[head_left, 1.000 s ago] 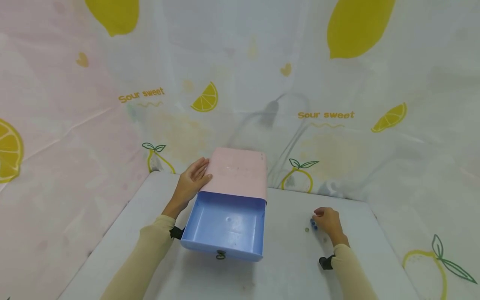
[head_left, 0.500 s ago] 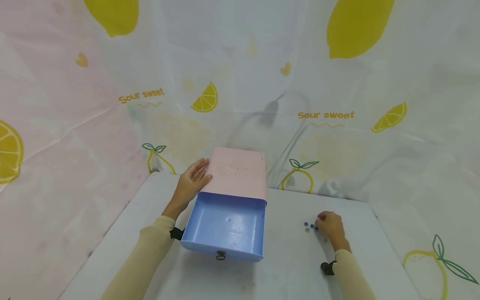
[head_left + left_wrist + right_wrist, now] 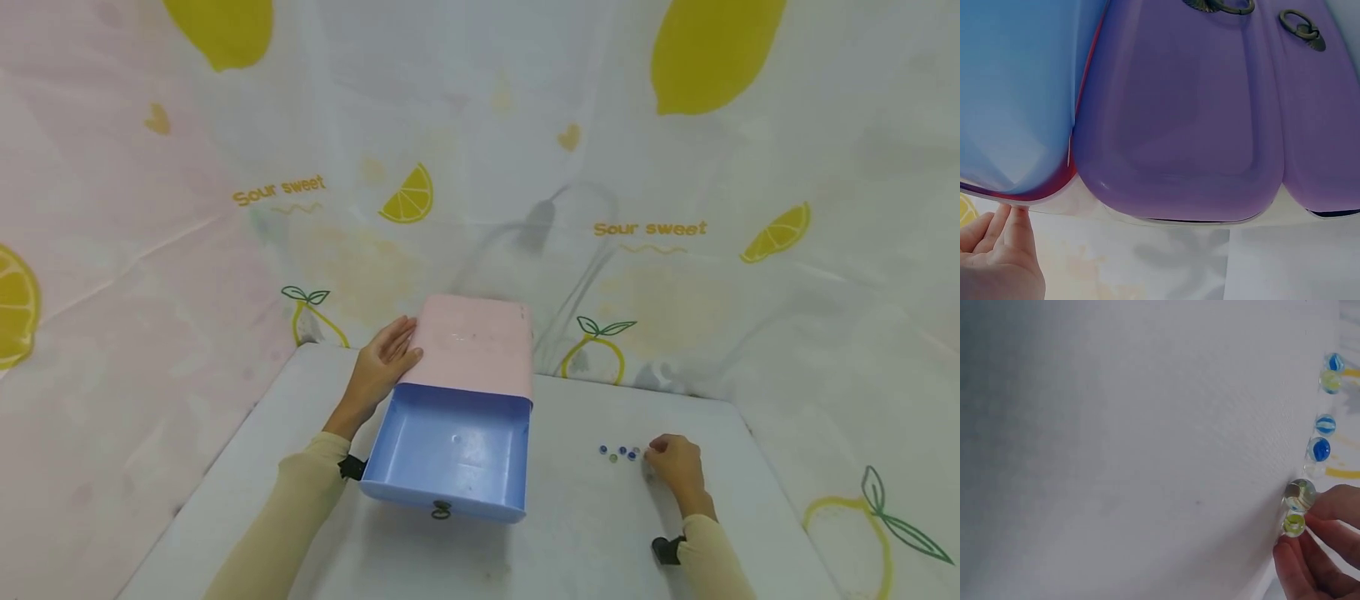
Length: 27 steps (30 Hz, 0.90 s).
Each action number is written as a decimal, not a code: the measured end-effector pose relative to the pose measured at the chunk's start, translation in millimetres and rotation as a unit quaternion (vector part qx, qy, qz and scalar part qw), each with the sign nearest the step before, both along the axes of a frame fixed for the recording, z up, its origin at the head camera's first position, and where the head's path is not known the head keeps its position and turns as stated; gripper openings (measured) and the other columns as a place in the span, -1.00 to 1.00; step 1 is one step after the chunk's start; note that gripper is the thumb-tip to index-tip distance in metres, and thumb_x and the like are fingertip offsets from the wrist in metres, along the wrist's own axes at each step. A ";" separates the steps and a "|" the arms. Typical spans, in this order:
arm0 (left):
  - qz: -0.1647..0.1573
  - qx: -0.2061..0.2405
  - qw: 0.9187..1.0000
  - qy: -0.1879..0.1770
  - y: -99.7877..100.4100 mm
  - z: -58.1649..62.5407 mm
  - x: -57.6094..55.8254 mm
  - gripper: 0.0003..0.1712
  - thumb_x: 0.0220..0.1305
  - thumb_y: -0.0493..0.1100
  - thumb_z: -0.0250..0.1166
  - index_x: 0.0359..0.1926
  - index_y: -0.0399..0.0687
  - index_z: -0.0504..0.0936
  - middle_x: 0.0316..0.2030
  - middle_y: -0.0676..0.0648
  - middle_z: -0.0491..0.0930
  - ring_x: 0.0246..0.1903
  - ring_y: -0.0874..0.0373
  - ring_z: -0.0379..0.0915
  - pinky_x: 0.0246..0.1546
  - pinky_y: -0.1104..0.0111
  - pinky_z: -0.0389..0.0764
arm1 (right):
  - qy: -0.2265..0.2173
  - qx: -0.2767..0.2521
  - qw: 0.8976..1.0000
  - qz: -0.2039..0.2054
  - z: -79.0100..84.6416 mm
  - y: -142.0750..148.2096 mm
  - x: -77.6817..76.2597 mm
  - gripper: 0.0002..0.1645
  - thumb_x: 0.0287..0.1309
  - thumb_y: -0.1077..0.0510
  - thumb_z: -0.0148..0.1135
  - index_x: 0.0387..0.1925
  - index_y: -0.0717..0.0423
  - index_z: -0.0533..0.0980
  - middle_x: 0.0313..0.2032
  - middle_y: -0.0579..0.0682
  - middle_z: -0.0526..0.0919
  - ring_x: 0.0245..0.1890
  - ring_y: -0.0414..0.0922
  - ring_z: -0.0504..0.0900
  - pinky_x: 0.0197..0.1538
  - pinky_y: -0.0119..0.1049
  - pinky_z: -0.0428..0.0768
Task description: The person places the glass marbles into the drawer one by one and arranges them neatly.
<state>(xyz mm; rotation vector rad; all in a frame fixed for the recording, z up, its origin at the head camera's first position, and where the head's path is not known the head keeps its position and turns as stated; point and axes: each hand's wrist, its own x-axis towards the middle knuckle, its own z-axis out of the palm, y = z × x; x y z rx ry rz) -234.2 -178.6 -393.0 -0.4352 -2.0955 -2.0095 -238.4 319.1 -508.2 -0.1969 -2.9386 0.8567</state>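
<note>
A small pink drawer cabinet [image 3: 472, 346] stands on the table with its blue drawer [image 3: 450, 450] pulled out; nothing lies inside. My left hand [image 3: 375, 375] rests against the cabinet's left side, fingers extended. In the left wrist view its fingertips meet the cabinet edge beside the blue drawer. At the right, my right hand [image 3: 678, 468] is low at the tabletop with fingers curled. In the right wrist view a clear marble [image 3: 1300, 495] and a yellow-green marble [image 3: 1293, 525] sit between its thumb and fingertips. Several blue marbles [image 3: 622, 451] and another yellow-green marble [image 3: 613, 458] lie just left of that hand.
Purple drawers [image 3: 1179, 112] with ring pulls show below the blue one in the left wrist view. A ring pull [image 3: 441, 510] hangs on the open drawer's front. A lemon-print cloth [image 3: 480, 167] encloses the white table [image 3: 570, 533] at the back and sides.
My right hand has drawn back to the right and slightly nearer, leaving more marbles uncovered in a loose row on the table. The left hand and drawer have stayed put.
</note>
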 end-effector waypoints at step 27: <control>0.003 -0.006 1.000 -0.005 -1.8 -0.3 -0.1 -0.20 0.31 -0.33 0.26 0.45 -0.39 0.06 0.41 -0.27 0.18 0.41 -0.05 0.07 0.35 0.29 0.21 | 0.032 0.008 0.999 -0.011 10.9 -8.0 7.6 -0.80 0.04 0.35 0.27 -0.27 0.44 0.61 -0.36 0.26 0.66 -0.35 0.09 0.61 -0.33 -0.06 0.65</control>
